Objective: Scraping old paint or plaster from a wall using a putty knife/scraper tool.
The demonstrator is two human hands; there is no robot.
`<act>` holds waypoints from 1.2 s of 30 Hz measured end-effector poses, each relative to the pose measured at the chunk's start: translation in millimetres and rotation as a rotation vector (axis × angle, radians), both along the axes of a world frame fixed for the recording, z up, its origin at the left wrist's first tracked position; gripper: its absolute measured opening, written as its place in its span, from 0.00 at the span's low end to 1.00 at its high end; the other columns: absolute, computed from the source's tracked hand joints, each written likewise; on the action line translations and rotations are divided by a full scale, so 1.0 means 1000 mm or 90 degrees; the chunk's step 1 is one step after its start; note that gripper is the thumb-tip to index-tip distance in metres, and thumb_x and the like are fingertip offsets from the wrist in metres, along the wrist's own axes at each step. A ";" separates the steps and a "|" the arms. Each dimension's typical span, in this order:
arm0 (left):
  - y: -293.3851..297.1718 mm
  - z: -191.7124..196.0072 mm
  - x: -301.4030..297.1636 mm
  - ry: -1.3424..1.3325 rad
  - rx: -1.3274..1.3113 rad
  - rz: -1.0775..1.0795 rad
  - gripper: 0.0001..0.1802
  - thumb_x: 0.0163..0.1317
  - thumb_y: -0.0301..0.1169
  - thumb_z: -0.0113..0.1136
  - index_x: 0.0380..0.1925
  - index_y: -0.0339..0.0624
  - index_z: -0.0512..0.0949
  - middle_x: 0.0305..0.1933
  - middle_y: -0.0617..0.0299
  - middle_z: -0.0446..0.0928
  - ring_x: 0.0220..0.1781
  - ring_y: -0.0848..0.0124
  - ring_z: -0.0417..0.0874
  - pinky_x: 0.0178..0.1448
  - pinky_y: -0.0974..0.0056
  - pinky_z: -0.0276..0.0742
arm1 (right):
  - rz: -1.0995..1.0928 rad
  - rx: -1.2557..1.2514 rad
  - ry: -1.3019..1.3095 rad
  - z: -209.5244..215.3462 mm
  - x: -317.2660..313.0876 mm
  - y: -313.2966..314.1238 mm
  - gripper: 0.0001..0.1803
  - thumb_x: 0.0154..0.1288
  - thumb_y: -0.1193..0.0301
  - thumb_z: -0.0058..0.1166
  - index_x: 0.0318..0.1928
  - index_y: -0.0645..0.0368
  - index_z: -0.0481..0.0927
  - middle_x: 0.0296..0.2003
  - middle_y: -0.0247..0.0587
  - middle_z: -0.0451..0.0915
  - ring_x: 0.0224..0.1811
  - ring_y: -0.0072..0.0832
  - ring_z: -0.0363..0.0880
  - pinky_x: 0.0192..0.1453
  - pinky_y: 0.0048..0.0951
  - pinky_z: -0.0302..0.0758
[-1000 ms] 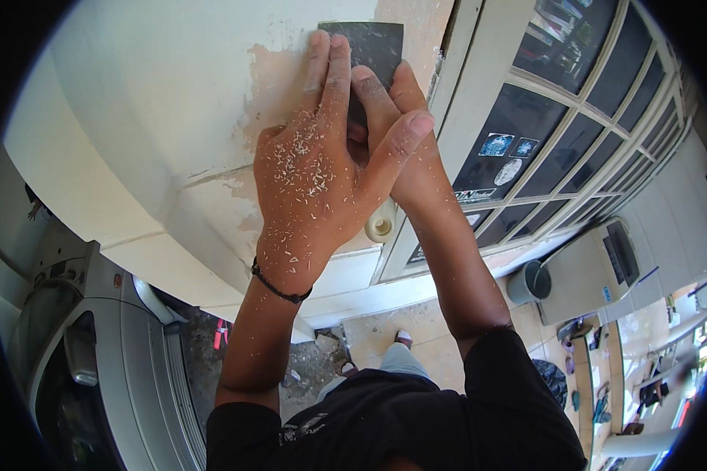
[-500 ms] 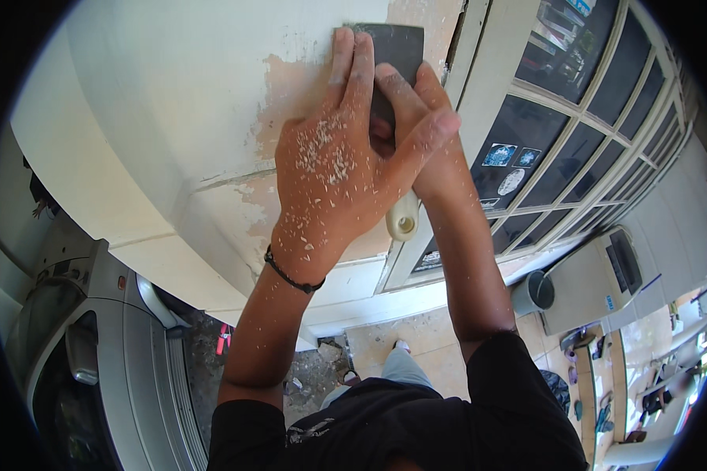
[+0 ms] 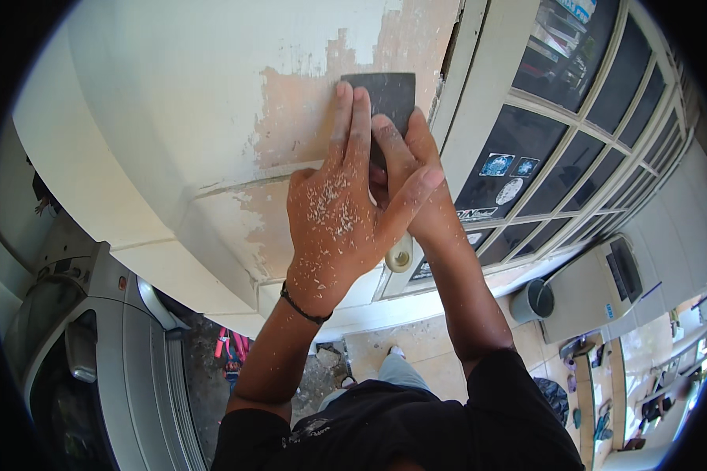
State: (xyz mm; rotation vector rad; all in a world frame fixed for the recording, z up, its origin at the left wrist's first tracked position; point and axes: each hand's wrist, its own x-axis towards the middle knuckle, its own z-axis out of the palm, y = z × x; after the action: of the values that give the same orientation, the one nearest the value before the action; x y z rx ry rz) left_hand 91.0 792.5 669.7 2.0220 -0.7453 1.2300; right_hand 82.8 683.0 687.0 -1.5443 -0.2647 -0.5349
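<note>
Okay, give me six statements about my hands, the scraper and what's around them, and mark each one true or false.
1. The right hand holds the scraper. True.
2. A bracelet is on the right wrist. False: the dark bracelet circles the left wrist.
3. Two fingers of the left hand rest on the scraper's dark blade. True.
4. The back of the left hand is clean. False: pale flakes are scattered over it.
5. A tan patch shows to the left of the blade. True.
6. A bucket stands at the picture's left. False: the grey bucket is at the right.
</note>
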 end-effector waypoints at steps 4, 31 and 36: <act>0.003 0.015 -0.004 0.058 0.006 0.004 0.57 0.60 0.68 0.61 0.72 0.28 0.65 0.75 0.37 0.67 0.48 0.55 0.90 0.49 0.57 0.79 | -0.015 -0.024 -0.045 0.011 0.003 -0.001 0.15 0.80 0.60 0.49 0.54 0.58 0.74 0.37 0.32 0.76 0.33 0.16 0.75 0.30 0.21 0.72; -0.007 0.016 -0.002 0.031 0.022 0.011 0.55 0.63 0.68 0.58 0.72 0.28 0.66 0.73 0.35 0.68 0.50 0.54 0.90 0.50 0.57 0.80 | -0.010 0.004 -0.017 0.011 0.005 -0.010 0.16 0.79 0.58 0.52 0.53 0.58 0.74 0.38 0.35 0.80 0.34 0.19 0.80 0.33 0.23 0.78; -0.002 0.004 -0.010 0.040 0.026 0.022 0.51 0.66 0.66 0.58 0.72 0.30 0.66 0.74 0.36 0.68 0.54 0.50 0.88 0.59 0.55 0.82 | -0.004 0.014 0.060 0.005 -0.002 -0.006 0.17 0.77 0.59 0.53 0.52 0.60 0.75 0.41 0.40 0.78 0.40 0.25 0.83 0.38 0.25 0.82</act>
State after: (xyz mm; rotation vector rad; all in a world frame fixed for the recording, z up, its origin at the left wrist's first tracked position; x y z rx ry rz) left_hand 80.7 790.0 673.5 2.1055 -0.7134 1.1735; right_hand 80.3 677.4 692.4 -1.5442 -0.1809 -0.4666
